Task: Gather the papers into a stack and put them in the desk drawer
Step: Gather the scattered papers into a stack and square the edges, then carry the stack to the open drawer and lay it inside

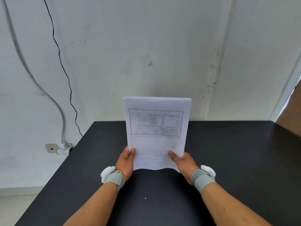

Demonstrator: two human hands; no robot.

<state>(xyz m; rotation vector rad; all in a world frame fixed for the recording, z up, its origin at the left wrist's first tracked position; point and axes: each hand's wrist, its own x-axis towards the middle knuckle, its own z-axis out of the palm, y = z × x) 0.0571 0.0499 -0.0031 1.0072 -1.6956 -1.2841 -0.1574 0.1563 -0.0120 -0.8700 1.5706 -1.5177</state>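
Closest in, the left hand [126,161] and right hand [183,163] each pinch a lower corner of the stack of papers [156,132], thumbs on the printed face and fingers hidden behind, holding it upright over the black desk [236,160] with its bottom edge sagging a little between them. Looks like the gathering step is pretty much done, since no loose sheets show on the desk, though whether the top edges are fully squared is hard to tell from here. The drawer isn't in view, so next probably means freeing one hand to open it while the other keeps the stack together, with the white wall [146,46] behind.
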